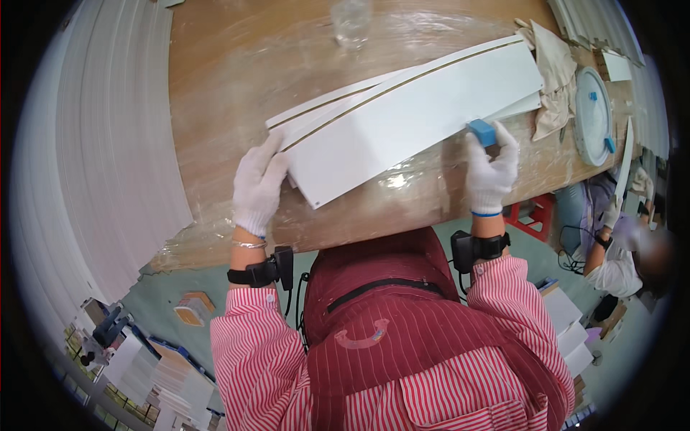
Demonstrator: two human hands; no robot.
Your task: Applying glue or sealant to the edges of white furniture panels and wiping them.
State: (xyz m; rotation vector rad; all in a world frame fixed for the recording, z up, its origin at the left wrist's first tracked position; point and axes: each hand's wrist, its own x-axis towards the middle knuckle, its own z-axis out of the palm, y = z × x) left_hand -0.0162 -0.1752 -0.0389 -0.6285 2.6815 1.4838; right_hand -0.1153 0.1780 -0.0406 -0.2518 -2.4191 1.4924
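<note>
Panel (410, 115) is lying diagonally across the centre of the frame on the wrapped surface (215, 79). Left hand (257, 185) is resting flat, fingers spread, on its lower-left end, likely pinning it. Right hand (492, 169) is clamping a blue block (482, 132) against the panel's lower edge.

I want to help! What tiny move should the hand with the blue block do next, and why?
Probably slide the small blue block leftward along the long white panel's near edge: the right hand holds it at that edge's right end, while the left hand steadies the other.
</note>
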